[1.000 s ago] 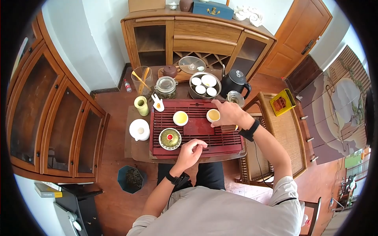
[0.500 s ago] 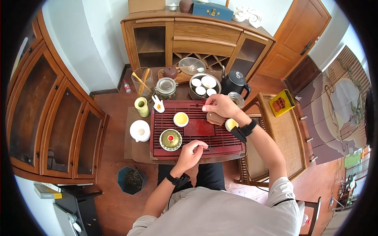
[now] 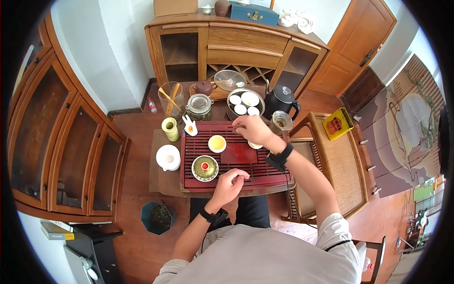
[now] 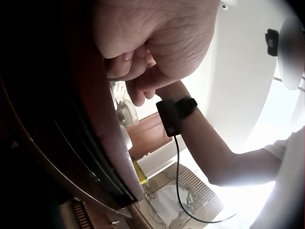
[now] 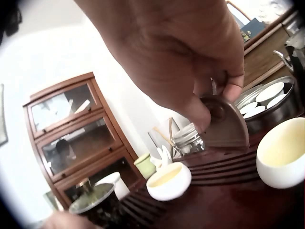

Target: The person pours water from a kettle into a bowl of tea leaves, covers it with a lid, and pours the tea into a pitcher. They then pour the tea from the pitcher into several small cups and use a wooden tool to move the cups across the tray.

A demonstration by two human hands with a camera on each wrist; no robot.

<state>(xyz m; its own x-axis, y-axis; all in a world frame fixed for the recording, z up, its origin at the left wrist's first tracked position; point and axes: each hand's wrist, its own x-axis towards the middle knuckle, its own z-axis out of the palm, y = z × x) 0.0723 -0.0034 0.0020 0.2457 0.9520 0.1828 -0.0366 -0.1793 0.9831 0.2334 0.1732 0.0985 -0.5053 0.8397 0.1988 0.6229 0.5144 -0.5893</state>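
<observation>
My right hand pinches a dark brown coaster between thumb and fingers, tilted above the red slatted tea tray. In the head view the hand hides the coaster. A white cup of pale yellow tea stands close to the coaster, partly covered by the hand in the head view. Left of it is another white cup of tea. My left hand lies at the tray's near edge, its fingers loosely curled with nothing in them. A patterned lidded bowl with a red knob sits beside it.
Behind the tray are a pot of white cups, a black kettle, a glass pitcher and a glass jar. A white teapot, green vase and white hand-shaped figure line the left.
My right hand leaves the cup it was around, takes hold of the brown coaster and moves left with it across the tray. My left hand stays where it was.
</observation>
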